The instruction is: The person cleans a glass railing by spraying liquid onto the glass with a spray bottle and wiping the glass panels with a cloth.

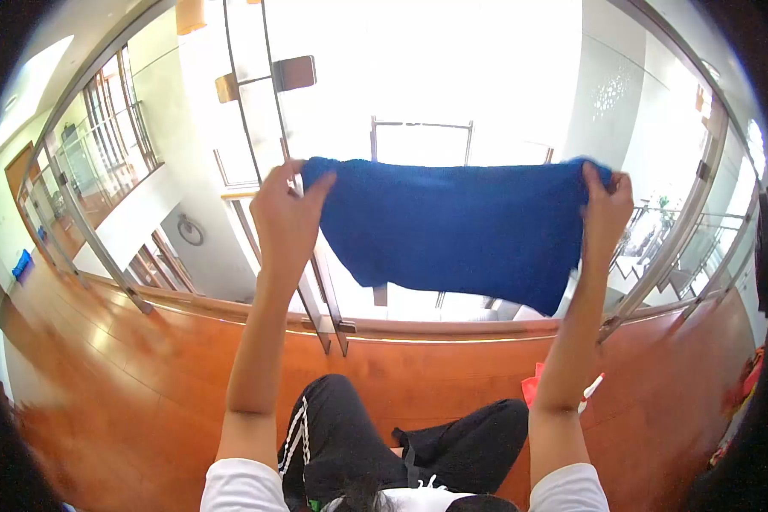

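One bare left hand point(290, 209), its grip pinched on an upper corner, and one bare right hand point(606, 205), its grip pinched on the opposite corner, suspend between them one dark-blue, roughly rectangular fabric cloth point(461, 226) above the glossy orange-brown wooden floor point(452, 375). The step appears to be spreading; the next move would call for even tension from both grips. At right, one red item point(530, 391) lies partly hidden by the forearm.
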The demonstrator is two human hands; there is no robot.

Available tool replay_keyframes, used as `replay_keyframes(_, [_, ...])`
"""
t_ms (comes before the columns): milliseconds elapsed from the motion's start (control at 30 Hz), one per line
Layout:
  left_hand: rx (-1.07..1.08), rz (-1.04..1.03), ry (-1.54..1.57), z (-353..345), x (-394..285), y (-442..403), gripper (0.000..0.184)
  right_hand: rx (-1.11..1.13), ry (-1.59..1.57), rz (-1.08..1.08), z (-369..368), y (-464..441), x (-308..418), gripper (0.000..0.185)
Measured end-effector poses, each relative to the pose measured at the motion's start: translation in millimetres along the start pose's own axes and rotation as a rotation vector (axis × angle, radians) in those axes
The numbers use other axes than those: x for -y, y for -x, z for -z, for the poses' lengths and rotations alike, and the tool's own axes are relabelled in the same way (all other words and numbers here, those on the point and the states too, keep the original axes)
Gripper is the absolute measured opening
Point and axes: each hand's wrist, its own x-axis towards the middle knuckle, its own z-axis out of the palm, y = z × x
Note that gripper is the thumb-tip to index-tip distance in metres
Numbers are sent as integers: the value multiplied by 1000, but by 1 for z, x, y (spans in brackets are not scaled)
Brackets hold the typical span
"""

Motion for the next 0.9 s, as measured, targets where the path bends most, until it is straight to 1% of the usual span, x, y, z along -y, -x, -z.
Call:
replay_keyframes(33, [-19,80,157,0,-17,-12,31,-53,-215,-66,-12,-2,17,30])
replay_keyframes(100, [-125,27,651,-8,-39,-33,25,-148,-480,112,-41,-5,46,30])
replay_keyframes(133, [-216,-90,680,-11,-48,-42,21,-179,-353,327,-56,-11,51,36])
replay_keyframes(167, [-322,-251,630,-17,-51,-51,27,-140,-403,317,-62,6,85,36])
replay_keyframes(200, [-409,-380,599,-25,-54,-59,33,-87,-515,460,-79,11,98,42])
replay_keyframes(233, [-497,-507,566,-34,-54,-66,39,-101,-390,682,-100,7,99,55])
replay_keyframes(267, [-553,-673,447,-43,-45,-74,54,-93,-275,843,-111,15,114,68])
replay_keyframes(300, [-556,-679,451,-48,-34,-78,54,-47,-192,937,-129,20,122,77])
replay_keyframes(367, [-524,-981,74,-57,-9,-86,62,146,-208,996,-151,32,135,79])
replay_keyframes(400, [-494,-1048,168,-59,-9,-90,67,179,-285,1129,-163,27,140,79])
replay_keyframes(433, [-503,-1047,167,-56,-6,-99,67,168,-289,1228,-172,22,141,79])
replay_keyframes(467, [-504,-1166,112,-52,-3,-111,68,156,-293,1328,-180,17,142,80])
replay_keyframes(500, [-500,-1283,55,-45,-8,-122,68,159,-296,1331,-185,13,146,80])
replay_keyframes(533, [-533,-1351,156,-45,-13,-141,69,204,-357,1347,-193,6,148,77])
replay_keyframes(567, [-539,-1352,168,-40,-22,-152,62,221,-488,1369,-204,-1,156,73])
replay_keyframes(633, [-664,-1206,-35,-38,-35,-170,51,258,-741,1425,-227,-17,171,66])
replay_keyframes(700, [-647,-1007,-227,-34,-52,-181,55,159,-283,1363,-203,-18,178,60])
replay_keyframes(733, [-621,-987,-268,-44,-52,-185,51,205,-136,1282,-202,-16,174,57])
replay_keyframes(767, [-603,-972,-267,-56,-45,-183,51,140,-66,1260,-221,-16,164,56])
replay_keyframes(833, [-494,-886,-399,-82,-24,-175,51,45,-88,1229,-229,0,152,59])
replay_keyframes(900, [-467,-844,-440,-96,3,-156,54,-28,111,1111,-224,27,129,60])
